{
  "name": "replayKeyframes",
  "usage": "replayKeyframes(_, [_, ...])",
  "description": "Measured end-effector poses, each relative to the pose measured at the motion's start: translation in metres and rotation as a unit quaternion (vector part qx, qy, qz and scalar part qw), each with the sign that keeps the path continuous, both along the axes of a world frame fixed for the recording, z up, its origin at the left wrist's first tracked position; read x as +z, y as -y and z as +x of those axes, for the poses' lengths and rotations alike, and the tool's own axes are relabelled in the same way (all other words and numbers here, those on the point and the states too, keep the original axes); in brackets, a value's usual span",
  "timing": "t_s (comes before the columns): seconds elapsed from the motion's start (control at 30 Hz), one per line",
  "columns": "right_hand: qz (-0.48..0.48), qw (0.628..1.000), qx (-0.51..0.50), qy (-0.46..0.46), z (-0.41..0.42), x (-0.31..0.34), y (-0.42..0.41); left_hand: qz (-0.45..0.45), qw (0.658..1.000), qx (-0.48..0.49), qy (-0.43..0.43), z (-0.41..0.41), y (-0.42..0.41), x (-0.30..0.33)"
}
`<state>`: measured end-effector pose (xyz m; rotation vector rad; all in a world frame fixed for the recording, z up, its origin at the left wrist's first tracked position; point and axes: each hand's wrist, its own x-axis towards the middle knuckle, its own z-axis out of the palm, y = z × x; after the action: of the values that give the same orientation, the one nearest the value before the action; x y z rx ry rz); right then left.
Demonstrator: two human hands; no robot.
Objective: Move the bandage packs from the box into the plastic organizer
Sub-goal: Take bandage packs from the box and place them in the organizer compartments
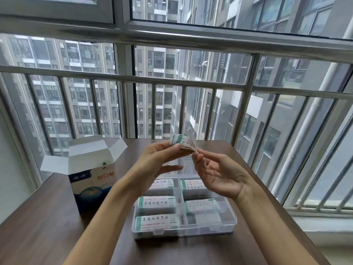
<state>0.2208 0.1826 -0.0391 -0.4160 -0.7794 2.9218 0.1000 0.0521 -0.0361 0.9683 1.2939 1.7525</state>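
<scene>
Raised above the table, my left hand pinches a white and green bandage pack in its clear wrapper. The fingertips of my right hand pinch the wrapper's loose right end. Below both hands lies the clear plastic organizer, lid open, with several bandage packs lying in its compartments. Its front right compartment holds none. The blue and white bandage box stands to the left with its flaps open; a bit of green shows inside.
The dark wooden table reaches up to a metal railing and windows. Its right edge runs close beside the organizer. Bare tabletop lies in front of the box and organizer.
</scene>
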Motion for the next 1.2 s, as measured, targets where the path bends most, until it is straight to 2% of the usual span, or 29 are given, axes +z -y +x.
replayKeyframes(0.17, [-0.039,0.999,0.008,-0.025,0.002,-0.004,-0.005,-0.002,0.999,-0.037,0.024,-0.002,0.000,0.001])
replayKeyframes(0.37, [-0.035,0.999,0.023,-0.033,0.003,-0.006,-0.004,-0.011,0.999,-0.045,0.026,-0.005,0.001,0.001])
replayKeyframes(0.43, [0.046,0.999,-0.002,0.004,0.006,-0.004,0.001,-0.012,0.998,-0.046,0.032,-0.005,0.003,-0.001])
replayKeyframes(0.47, [0.137,0.989,-0.038,0.030,0.006,0.000,0.002,-0.014,0.998,-0.041,0.035,-0.006,0.002,0.002])
replayKeyframes(0.5, [0.239,0.966,-0.081,0.059,0.007,0.001,0.003,-0.029,0.999,-0.031,0.030,-0.003,0.002,0.001])
replayKeyframes(0.53, [0.350,0.926,-0.116,0.081,0.009,0.003,0.005,-0.049,0.999,-0.010,-0.004,-0.001,0.000,0.002])
replayKeyframes(0.63, [0.592,0.782,-0.167,0.104,0.016,0.009,0.013,-0.096,0.978,0.076,-0.167,0.013,-0.009,0.000])
replayKeyframes(0.7, [0.682,0.697,-0.195,0.103,0.017,0.009,0.023,-0.061,0.962,0.140,-0.226,0.024,-0.019,-0.011])
replayKeyframes(0.77, [0.713,0.653,-0.243,0.084,0.015,0.003,0.030,-0.010,0.949,0.191,-0.249,0.033,-0.025,-0.021])
replayKeyframes(0.8, [0.710,0.650,-0.259,0.074,0.014,0.000,0.033,0.014,0.950,0.199,-0.241,0.035,-0.027,-0.023])
replayKeyframes(0.83, [0.696,0.662,-0.269,0.065,0.013,-0.003,0.034,0.039,0.954,0.198,-0.223,0.036,-0.028,-0.023])
replayKeyframes(0.93, [0.629,0.736,-0.248,0.037,0.010,-0.005,0.036,0.095,0.960,0.195,-0.177,0.036,-0.026,-0.019])
replayKeyframes(0.97, [0.626,0.744,-0.233,0.027,0.010,-0.005,0.035,0.101,0.959,0.202,-0.170,0.036,-0.025,-0.017])
replayKeyframes(1.1, [0.690,0.703,-0.170,0.019,0.010,-0.003,0.033,0.082,0.958,0.222,-0.162,0.033,-0.025,-0.016])
replayKeyframes(1.2, [0.694,0.698,-0.167,0.057,0.010,-0.004,0.026,0.009,0.963,0.190,-0.188,0.031,-0.027,-0.020])
